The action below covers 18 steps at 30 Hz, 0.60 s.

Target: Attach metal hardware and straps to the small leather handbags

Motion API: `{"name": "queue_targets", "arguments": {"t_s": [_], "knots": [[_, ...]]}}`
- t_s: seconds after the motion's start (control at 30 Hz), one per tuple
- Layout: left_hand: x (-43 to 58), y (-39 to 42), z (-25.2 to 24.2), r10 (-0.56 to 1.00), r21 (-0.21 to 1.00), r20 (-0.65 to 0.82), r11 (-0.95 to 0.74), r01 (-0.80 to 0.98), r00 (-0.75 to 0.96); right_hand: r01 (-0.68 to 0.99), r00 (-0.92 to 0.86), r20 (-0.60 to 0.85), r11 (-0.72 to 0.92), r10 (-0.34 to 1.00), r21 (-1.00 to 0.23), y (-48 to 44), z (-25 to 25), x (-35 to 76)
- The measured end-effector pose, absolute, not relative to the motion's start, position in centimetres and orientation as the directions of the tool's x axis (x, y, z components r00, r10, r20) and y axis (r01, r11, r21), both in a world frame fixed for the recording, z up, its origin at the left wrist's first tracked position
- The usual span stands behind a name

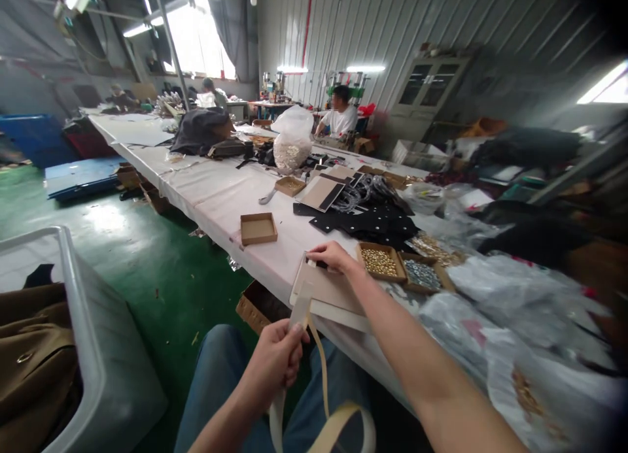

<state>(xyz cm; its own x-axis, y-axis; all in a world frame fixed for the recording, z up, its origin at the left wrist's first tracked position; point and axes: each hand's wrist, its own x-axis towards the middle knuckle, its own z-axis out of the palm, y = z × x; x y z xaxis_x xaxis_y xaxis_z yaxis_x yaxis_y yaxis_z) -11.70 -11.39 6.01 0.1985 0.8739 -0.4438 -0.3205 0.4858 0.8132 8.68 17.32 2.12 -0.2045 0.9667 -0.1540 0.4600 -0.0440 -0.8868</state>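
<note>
My left hand [282, 352] is closed around a long pale tape strip [300, 309]. From there the strip runs up onto a beige panel [338, 289] at the table's near edge. Below the hand, the loose yellowish length hangs and curls over my knees. My right hand [331, 255] rests at the panel's far left corner, its fingers bent and pressed together at the strip's far end. A dark patch shows under those fingers; their exact grip is partly hidden. Beneath the beige panel lies a whitish board [338, 316].
Boxes of gold studs [379, 261] and silver studs [420, 274] sit right of the panel. A cardboard tray [258, 229] lies further left. Black studded pieces [373, 223] are behind, plastic bags [520, 283] at right. A white bin [112, 348] stands left; a person [341, 116] sits across the table.
</note>
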Motion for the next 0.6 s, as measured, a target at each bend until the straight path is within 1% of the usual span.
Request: {"name": "queue_targets", "arguments": {"t_s": [0.1,0.17,0.23,0.27,0.33,0.37,0.4,0.47,0.53,0.6], "knots": [[-11.8,-10.9,6.7,0.907,0.858,-0.392,0.422,-0.294,0.156,0.346,-0.046,-0.051,-0.032,0.998,-0.938,15.8,4.4,8.7],[-11.6,-10.3,7.0,0.926,0.901,-0.354,0.375,-0.219,0.130,0.265,-0.005,0.006,0.007,1.000,-0.964,13.3,6.0,9.5],[-10.8,-9.8,6.9,0.941,0.935,-0.315,0.330,-0.133,0.121,0.169,-0.080,0.013,0.027,0.997,-0.985,9.4,7.1,10.9],[-10.2,-9.6,6.8,0.947,0.945,-0.297,0.310,-0.103,0.124,0.069,-0.194,0.002,0.016,0.981,-0.997,7.1,7.4,11.7],[-8.6,-9.5,6.4,0.952,0.956,-0.267,0.282,-0.084,0.149,-0.087,-0.361,0.014,-0.019,0.932,-0.996,2.4,7.4,12.8],[-7.6,-9.5,6.2,0.952,0.957,-0.258,0.275,-0.089,0.167,-0.143,-0.373,-0.002,-0.060,0.928,-0.988,0.2,7.2,13.0],[-6.6,-9.6,6.0,0.950,0.957,-0.252,0.273,-0.098,0.186,-0.180,-0.343,-0.039,-0.106,0.939,-0.978,-1.8,7.0,13.1],[-5.0,-9.8,5.7,0.941,0.949,-0.260,0.290,-0.120,0.217,-0.248,-0.214,-0.115,-0.168,0.970,-0.954,-4.7,6.2,12.8],[-3.8,-9.9,5.6,0.938,0.947,-0.264,0.297,-0.125,0.226,-0.299,-0.122,-0.177,-0.206,0.977,-0.932,-6.3,5.5,12.7],[-3.3,-9.8,5.6,0.944,0.965,-0.230,0.253,-0.074,0.238,-0.294,-0.083,-0.206,-0.221,0.975,-0.930,-7.1,5.0,13.0]]}}
